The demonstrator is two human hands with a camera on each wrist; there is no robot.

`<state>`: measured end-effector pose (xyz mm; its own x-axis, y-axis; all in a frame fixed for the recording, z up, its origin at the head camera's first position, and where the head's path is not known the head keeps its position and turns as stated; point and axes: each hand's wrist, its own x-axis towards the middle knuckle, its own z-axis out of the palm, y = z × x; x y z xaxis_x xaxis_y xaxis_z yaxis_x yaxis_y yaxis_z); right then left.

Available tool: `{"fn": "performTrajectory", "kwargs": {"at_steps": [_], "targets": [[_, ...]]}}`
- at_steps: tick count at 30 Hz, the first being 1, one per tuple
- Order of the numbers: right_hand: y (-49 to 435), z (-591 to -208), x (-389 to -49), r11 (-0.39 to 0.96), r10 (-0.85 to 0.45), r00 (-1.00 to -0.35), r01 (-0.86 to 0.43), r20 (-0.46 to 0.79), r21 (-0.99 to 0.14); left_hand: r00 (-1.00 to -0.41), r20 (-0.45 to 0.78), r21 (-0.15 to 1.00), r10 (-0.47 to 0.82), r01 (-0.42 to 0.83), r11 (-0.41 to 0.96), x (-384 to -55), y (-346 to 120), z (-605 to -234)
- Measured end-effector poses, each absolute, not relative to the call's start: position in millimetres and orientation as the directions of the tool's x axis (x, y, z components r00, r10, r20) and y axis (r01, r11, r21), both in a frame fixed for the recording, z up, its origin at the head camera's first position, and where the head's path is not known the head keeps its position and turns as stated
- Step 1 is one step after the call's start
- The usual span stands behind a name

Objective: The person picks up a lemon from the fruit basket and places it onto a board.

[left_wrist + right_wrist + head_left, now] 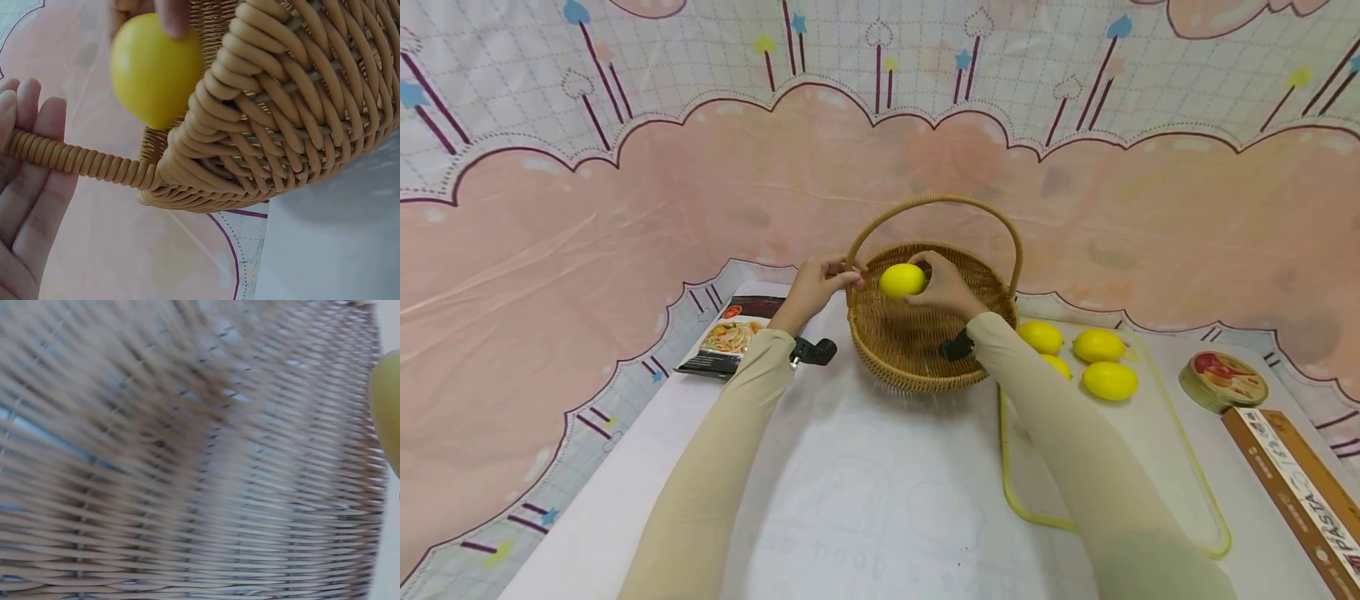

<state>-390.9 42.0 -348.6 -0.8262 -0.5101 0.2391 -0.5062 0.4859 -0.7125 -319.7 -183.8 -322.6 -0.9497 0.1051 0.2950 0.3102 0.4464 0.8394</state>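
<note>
A yellow lemon (902, 281) is held between the thumb and fingers of my right hand (946, 287), over the opening of a brown wicker basket (917, 379). My left hand (817, 287) holds the left side of the basket's arched handle (81, 164), thumb on one side and fingers behind it. In the left wrist view the lemon (153, 72) appears beside the woven rim, with fingertips on its top. The basket's woven inside (206, 462) fills most of the right wrist view, blurred, with part of the lemon (386, 409) at the right edge.
Several lemons (1110, 381) lie on a yellow-edged white board (1120, 467) right of the basket, partly behind my right arm. Farther right are a round tin (1223, 380) and a pasta box (1296, 492). A food packet (730, 337) lies at left; a patterned cloth (880, 158) hangs behind.
</note>
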Motion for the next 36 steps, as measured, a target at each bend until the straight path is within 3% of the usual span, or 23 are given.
{"fn": "performTrajectory", "kwargs": {"at_steps": [10,20,36], "targets": [[52.3,-312.6,-378.5,0.4,-0.496,-0.823,-0.501,0.279,-0.767,-0.948,0.3,0.84,0.106,0.315,0.442,-321.8,-185.8,-323.0],[81.6,-291.7,-340.8,0.371,-0.587,-0.705,-0.67,0.397,-0.643,-0.947,0.302,0.834,0.105,0.316,0.453,-320.6,-185.6,-324.1],[173.1,-297.2,-287.6,0.428,-0.563,-0.732,-0.656,0.385,-0.622,-0.945,0.306,0.826,0.113,0.323,0.463,-322.7,-185.6,-324.5]]}}
